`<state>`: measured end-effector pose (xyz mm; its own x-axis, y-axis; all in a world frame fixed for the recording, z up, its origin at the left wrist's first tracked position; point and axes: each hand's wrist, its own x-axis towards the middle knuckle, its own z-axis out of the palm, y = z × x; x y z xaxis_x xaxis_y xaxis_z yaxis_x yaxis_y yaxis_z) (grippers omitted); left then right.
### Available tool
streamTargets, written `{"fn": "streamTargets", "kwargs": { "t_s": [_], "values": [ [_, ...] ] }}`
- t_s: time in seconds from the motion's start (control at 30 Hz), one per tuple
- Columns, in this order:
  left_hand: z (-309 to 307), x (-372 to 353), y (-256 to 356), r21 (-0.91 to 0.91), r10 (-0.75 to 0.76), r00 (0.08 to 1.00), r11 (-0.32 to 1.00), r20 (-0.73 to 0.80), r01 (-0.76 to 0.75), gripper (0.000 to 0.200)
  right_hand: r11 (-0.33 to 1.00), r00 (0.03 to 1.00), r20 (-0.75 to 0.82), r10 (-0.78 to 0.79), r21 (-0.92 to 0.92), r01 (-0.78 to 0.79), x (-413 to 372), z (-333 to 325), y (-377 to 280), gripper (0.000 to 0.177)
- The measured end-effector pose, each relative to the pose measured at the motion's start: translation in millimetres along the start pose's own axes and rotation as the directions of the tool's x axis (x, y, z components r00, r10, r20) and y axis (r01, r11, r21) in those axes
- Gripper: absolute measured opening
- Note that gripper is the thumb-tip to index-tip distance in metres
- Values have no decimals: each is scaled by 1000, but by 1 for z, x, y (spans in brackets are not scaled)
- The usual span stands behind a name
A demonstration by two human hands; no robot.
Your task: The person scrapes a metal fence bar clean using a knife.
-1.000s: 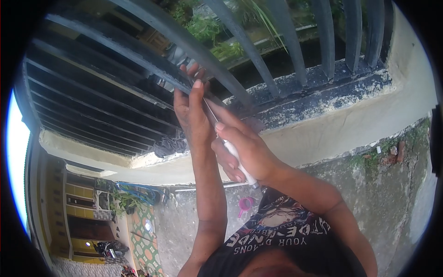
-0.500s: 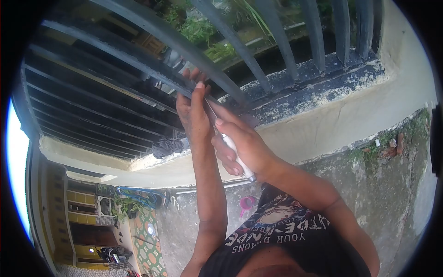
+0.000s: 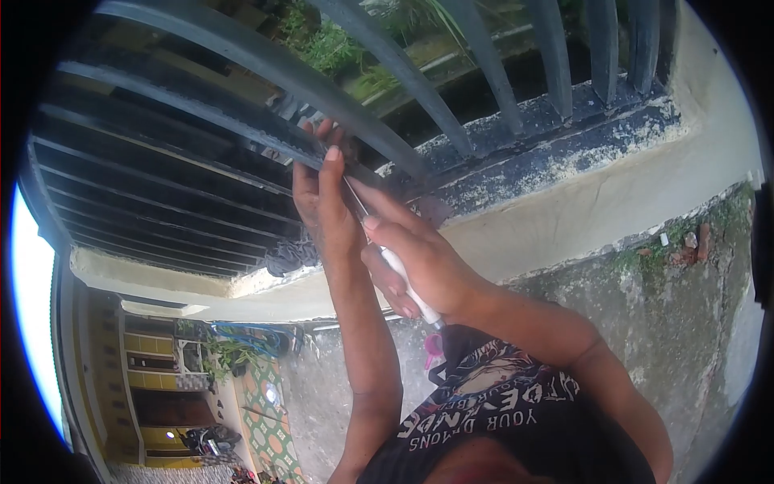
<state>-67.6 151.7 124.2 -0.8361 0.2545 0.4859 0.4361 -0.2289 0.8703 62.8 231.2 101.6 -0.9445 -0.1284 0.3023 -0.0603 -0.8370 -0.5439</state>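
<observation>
Two hands: left hand (image 3: 322,206), right hand (image 3: 423,266). One white-handled tool (image 3: 397,264), in the right. One dark rag (image 3: 289,256) just below the left. One pink object (image 3: 434,347) under the right wrist. One motorbike (image 3: 205,440) far below the left elbow. Fence bars (image 3: 552,56) beyond the fingertips: over five, too crowded for a sure count.

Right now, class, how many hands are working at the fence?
2. The left hand touches a dark fence bar. The right hand, just beside and below it, grips a white-handled tool pointing towards that bar. No other hands show.
</observation>
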Motion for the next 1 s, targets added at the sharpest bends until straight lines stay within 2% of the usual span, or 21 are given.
{"fn": "streamTargets", "kwargs": {
  "t_s": [0.07,0.13,0.23,0.33,0.4,0.57,0.63,0.67,0.77,0.83,0.93,1.0],
  "values": [
    [-4,-4,-9,59,-10,1000,998,-10,11,62,998,998,-60,-21,-56,18,3,-6,13,58],
    [-7,-8,-19,95,-68,998,993,-2,68,60,1000,996,-90,12,23,-10,1,-11,17,57],
    [-6,-5,-12,62,-44,999,997,12,43,62,996,998,-69,7,94,0,-3,-4,6,57],
    [1,4,7,-4,21,1000,1000,-3,-21,62,1000,1000,21,23,-20,-23,2,5,-8,56],
    [-3,1,12,201,71,997,977,24,-75,64,998,1000,-20,0,-64,-1,4,1,5,56],
    [1,-1,5,100,27,1000,995,12,-28,60,1000,999,-30,-12,25,13,0,-2,1,56],
    [5,8,22,98,59,998,993,-4,-58,57,997,999,42,-33,-74,36,6,9,-12,56],
    [0,14,22,139,120,992,983,31,-123,57,993,999,-1,-48,-112,48,7,16,-11,60],
    [2,1,15,123,63,998,990,24,-65,58,986,995,-4,-102,-133,100,4,5,8,61],
    [-7,-10,-8,161,-9,1000,987,13,7,60,998,997,-72,-3,-57,-2,-6,-8,14,57],
    [-2,-18,-20,78,-28,1000,997,11,27,61,997,996,-87,33,-62,-38,-9,-17,13,57],
    [4,-17,-7,24,-43,999,999,-7,43,61,998,997,-72,33,-60,-37,-10,-13,5,58]
  ]
}}
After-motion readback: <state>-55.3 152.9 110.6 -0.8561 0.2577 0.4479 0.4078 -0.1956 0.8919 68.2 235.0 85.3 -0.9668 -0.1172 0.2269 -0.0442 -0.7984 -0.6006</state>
